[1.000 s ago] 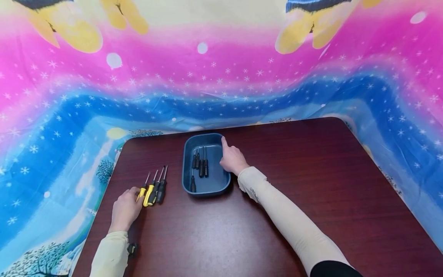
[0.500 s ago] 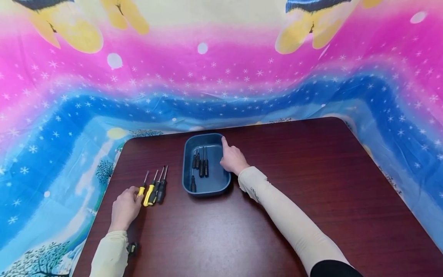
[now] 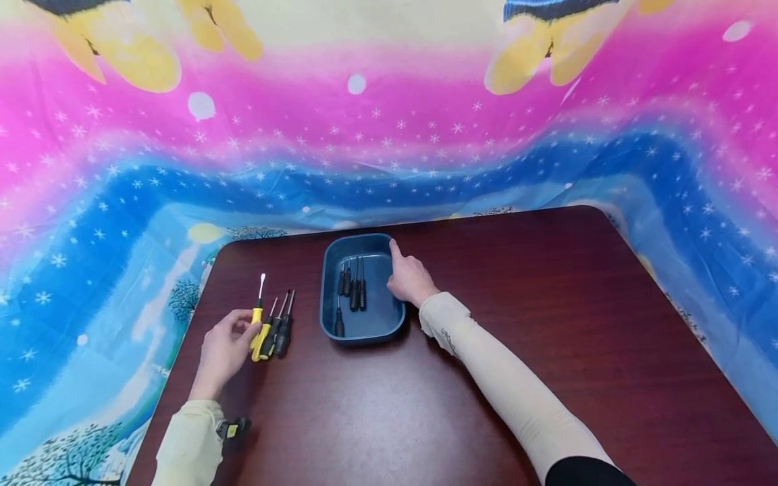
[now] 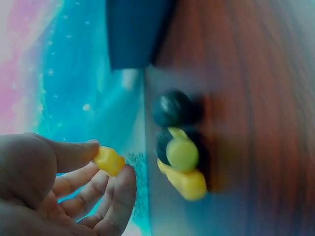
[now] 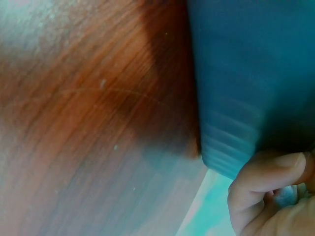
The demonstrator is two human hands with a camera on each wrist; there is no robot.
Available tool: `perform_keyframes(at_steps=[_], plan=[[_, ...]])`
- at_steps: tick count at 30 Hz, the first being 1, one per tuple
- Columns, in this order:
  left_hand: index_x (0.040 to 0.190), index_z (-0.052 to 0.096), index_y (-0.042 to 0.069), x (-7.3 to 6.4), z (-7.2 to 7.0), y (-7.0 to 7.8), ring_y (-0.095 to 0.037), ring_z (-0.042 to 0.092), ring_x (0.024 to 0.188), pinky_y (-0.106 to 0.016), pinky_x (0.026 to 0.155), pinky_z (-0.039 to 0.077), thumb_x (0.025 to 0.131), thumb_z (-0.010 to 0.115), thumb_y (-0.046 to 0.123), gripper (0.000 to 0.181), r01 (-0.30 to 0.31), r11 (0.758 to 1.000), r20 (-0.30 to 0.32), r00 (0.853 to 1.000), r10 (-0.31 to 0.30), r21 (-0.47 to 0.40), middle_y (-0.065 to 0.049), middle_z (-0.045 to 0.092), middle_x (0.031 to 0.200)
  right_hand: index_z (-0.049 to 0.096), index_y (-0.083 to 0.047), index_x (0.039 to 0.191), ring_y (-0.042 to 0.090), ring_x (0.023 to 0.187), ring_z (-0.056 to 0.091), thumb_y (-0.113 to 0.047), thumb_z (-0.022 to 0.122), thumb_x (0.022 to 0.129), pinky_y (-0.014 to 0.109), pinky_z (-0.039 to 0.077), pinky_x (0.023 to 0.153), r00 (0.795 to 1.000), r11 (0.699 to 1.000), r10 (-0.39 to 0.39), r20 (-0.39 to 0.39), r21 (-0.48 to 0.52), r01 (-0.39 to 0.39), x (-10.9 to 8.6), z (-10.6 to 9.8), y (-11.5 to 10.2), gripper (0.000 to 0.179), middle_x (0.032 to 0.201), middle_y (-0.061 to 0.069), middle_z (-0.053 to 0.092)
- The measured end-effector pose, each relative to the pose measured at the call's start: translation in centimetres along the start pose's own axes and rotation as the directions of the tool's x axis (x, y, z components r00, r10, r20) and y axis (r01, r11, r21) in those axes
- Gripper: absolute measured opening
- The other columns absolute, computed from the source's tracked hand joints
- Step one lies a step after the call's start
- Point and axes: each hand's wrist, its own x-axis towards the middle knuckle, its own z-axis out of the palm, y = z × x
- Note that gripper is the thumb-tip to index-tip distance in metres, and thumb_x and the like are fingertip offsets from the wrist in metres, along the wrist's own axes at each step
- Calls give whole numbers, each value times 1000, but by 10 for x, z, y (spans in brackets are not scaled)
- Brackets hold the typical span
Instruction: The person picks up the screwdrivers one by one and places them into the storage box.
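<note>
My left hand (image 3: 221,351) pinches the yellow handle of a flathead screwdriver (image 3: 256,320) between thumb and forefinger, its blade pointing away and up. In the left wrist view the end of this yellow handle (image 4: 109,161) shows between the fingertips. Right beside it lie a yellow screwdriver (image 3: 263,341), a black-and-yellow screwdriver (image 3: 271,341) and a black screwdriver (image 3: 283,336). My right hand (image 3: 413,280) grips the right wall of a dark blue plastic bin (image 3: 365,336), forefinger stretched along the rim. Bent fingers (image 5: 266,179) show against the bin's outer wall in the right wrist view.
Inside the bin are several small black screwdrivers (image 3: 354,290), most in a row, with one black screwdriver (image 3: 339,322) nearer its front left. The bin stands near the far edge of the dark wooden table (image 3: 516,304). A printed cloth (image 3: 389,135) hangs behind and around the table.
My left hand has lifted the yellow-handled screwdriver from its place at the left of the row and shifted slightly up and right with it. My right hand and the bin stay put.
</note>
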Motion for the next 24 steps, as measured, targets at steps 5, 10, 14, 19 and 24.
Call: perform_keyframes(at_steps=[5, 10, 14, 19, 24], plan=[[134, 60, 0, 4, 1, 14, -16, 71, 77, -31, 65, 61, 103, 65, 19, 37, 41, 975, 62, 998, -28, -218, -22, 70, 106, 11, -14, 168, 23, 54, 56, -8, 57, 97, 34, 48, 59, 1000, 1000, 0, 4, 5, 0, 1, 0, 1, 85, 64, 7, 57], [135, 57, -2, 8, 4, 26, -7, 69, 81, -35, 73, 63, 102, 67, 20, 41, 98, 900, 153, 988, -35, -425, -17, 68, 104, 9, -16, 168, 23, 53, 55, -9, 56, 98, 34, 48, 58, 1000, 1000, 8, 18, 19, -9, 1, 0, 2, 85, 63, 7, 58], [138, 54, -2, 11, 5, 34, -11, 71, 85, -37, 77, 63, 102, 67, 22, 46, 138, 851, 222, 975, -26, -507, -13, 66, 105, 9, -16, 168, 23, 53, 55, -9, 57, 98, 34, 48, 58, 1000, 1000, 11, 17, 25, -11, 1, 1, 3, 85, 63, 7, 58], [141, 53, 1, 15, 5, 40, -16, 72, 90, -39, 82, 62, 101, 68, 28, 50, 193, 819, 291, 956, -34, -540, -9, 65, 106, 10, -17, 168, 23, 54, 56, -10, 58, 98, 35, 48, 59, 1000, 1000, 8, 1, 18, -8, 1, 2, 4, 85, 63, 6, 57], [140, 52, -1, 18, 7, 43, -16, 72, 89, -37, 82, 62, 100, 70, 28, 53, 216, 789, 334, 943, -15, -575, -4, 65, 103, 10, -16, 168, 23, 53, 55, -9, 57, 98, 35, 48, 59, 1000, 1000, 3, 4, 25, -3, 2, 1, 4, 84, 63, 6, 57]])
